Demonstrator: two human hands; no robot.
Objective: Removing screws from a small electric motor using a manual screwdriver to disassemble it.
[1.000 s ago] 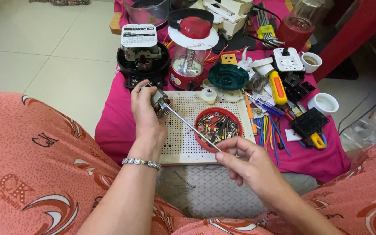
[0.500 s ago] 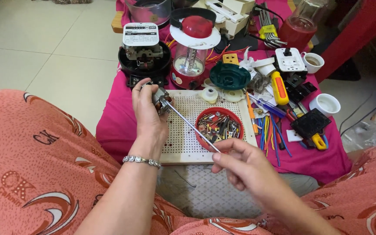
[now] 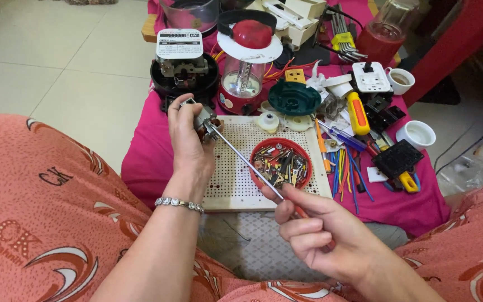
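My left hand (image 3: 188, 142) grips a small metal motor part (image 3: 205, 120) above the left edge of a white perforated board (image 3: 230, 179). My right hand (image 3: 322, 232) holds a long screwdriver (image 3: 247, 162) by its handle; the thin shaft slants up and left, and its tip is set into the motor part. A silver bracelet circles my left wrist. The screwdriver shaft crosses over the board beside a red bowl (image 3: 303, 154) full of small screws and metal bits.
A pink cloth (image 3: 146, 156) covers the low table. On it stand a black-based meter (image 3: 181, 61), a red-topped clear blender jar (image 3: 245, 61), a green round cap (image 3: 294, 98), a yellow-handled tool (image 3: 358, 112), coloured wires (image 3: 345, 168), two white cups (image 3: 417, 134) and hex keys (image 3: 343, 33).
Both hands hold nearly the same pose; the screwdriver stays in the motor part, with only a slight shift of my right hand.
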